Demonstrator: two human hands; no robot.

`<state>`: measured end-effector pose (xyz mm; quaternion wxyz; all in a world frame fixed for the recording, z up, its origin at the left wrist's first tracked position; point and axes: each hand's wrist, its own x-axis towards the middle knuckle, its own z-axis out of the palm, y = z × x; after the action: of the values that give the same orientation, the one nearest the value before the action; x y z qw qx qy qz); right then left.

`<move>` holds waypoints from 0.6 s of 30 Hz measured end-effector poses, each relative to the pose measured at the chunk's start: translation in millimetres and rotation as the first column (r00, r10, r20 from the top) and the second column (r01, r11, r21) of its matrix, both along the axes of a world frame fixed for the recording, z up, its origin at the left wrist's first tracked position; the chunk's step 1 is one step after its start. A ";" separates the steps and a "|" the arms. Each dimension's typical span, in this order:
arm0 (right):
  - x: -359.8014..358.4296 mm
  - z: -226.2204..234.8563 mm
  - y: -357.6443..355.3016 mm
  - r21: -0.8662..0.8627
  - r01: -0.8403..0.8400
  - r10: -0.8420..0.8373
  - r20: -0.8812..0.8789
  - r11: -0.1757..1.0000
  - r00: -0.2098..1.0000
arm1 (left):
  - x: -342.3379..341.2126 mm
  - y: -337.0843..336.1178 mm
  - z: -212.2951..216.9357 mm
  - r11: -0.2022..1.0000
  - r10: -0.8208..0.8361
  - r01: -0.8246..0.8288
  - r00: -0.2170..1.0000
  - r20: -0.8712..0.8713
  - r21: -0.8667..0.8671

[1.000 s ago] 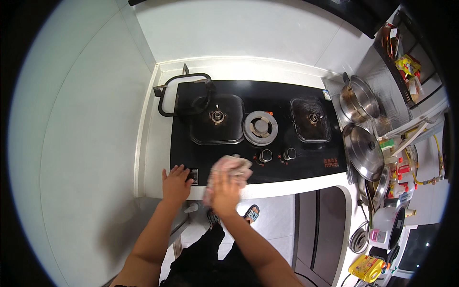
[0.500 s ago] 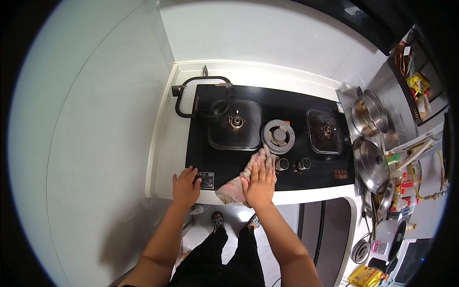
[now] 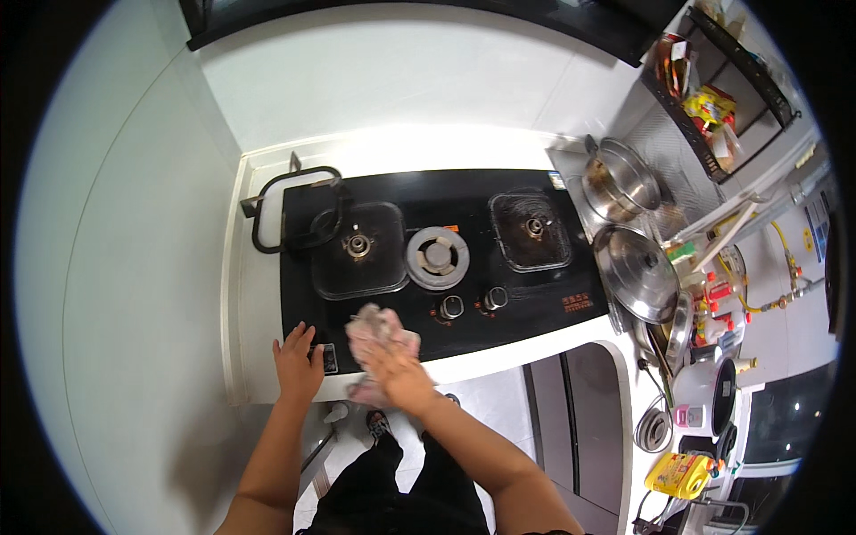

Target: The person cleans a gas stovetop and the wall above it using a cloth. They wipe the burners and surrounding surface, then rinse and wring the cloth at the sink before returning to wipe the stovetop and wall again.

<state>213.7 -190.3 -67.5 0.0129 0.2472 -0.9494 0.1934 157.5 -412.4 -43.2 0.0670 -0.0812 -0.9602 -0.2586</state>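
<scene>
My right hand (image 3: 399, 379), blurred by motion, presses a pinkish-grey cloth (image 3: 367, 337) onto the front of the black gas hob (image 3: 544, 308). One corner of the cloth droops over the counter's front edge. With fingers spread, my left hand (image 3: 299, 364) lies at the hob's front left corner, holding nothing. Behind the cloth, a loose grey burner ring (image 3: 437, 259) sits between the left burner (image 3: 358, 245) and the right burner (image 3: 534, 227). A black pan support (image 3: 257, 227) is off its burner, leaning over the hob's left rear corner. Two control knobs (image 3: 452, 308) stand right of the cloth.
A steel pot (image 3: 615, 183) and a large pan lid (image 3: 637, 272) stand right of the hob. Bottles (image 3: 713, 312), a white rice cooker (image 3: 698, 392) and a yellow jug (image 3: 682, 475) line the right counter. A tiled wall (image 3: 134, 267) rises close on the left.
The view has shifted right and tilted up. My right hand has slid the cloth leftward along the hob's front, away from the burner ring and knobs. My left hand stays at the corner.
</scene>
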 end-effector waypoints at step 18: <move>-61.9 1.8 307.2 0.165 -0.001 0.035 -0.208 0.986 0.977 | 31.0 269.4 7.0 0.723 -0.677 0.650 0.734 0.057 0.234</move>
<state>151.8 116.8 -65.6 0.0913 0.2751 -0.9531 0.0876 188.5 -143.0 -36.2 -0.0888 -0.3947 -0.8388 -0.3645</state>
